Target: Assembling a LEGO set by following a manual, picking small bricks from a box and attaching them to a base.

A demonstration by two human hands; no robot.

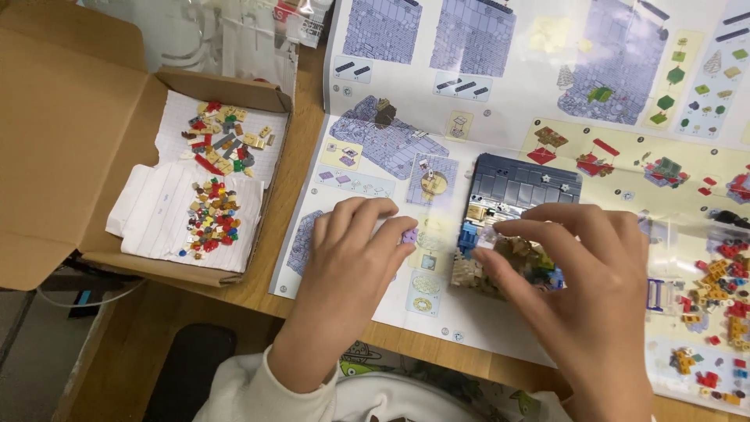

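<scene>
Brick model (508,234) half under right hand (586,289)

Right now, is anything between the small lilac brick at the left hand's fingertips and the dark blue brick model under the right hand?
Nothing visible. Between the small lilac brick at the left hand and the dark blue brick model lies only the flat instruction sheet. The right hand covers the model's near end.

An open cardboard box (94,156) sits at the left of the worktop (305,148), holding sheets of paper (156,219) with two heaps of small bricks (215,184) on them; right of it lies an instruction sheet (500,125); on that sheet stands a partly built brick model (512,211); loose bricks (723,289) lie at the sheet's right edge.
</scene>
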